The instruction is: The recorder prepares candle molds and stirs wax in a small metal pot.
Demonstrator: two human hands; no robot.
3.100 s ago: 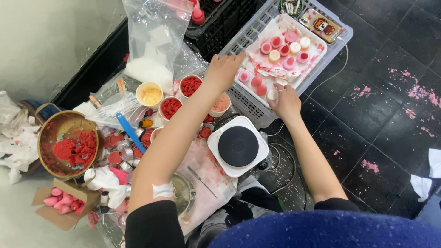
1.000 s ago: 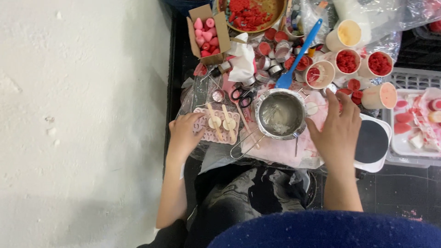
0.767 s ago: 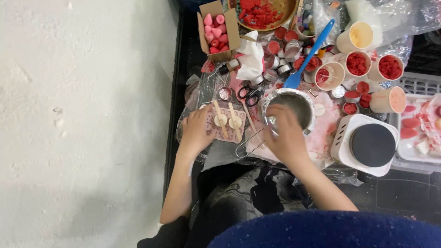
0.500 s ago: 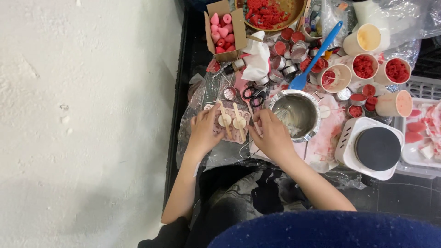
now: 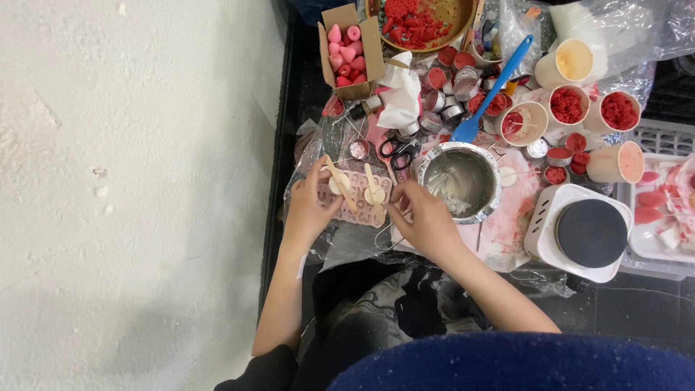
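A pink mould tray with several shaped cavities lies on a plastic sheet in front of me. Two cavities hold pale wax, each with a wooden stick laid across it. My left hand grips the tray's left edge, thumb on a stick. My right hand holds the tray's right edge, fingers curled. Just right of the tray stands a metal pot with whitish wax residue inside.
Black scissors, a blue spatula, paper cups of red and yellow wax, small tins, a cardboard box of pink pieces, a white hot plate and a grey crate with a tray crowd the floor. A white wall runs on the left.
My view swung from the crate at the right to the mould tray. My right hand moved left from the pot to the tray's right edge. My left hand stayed on the tray.
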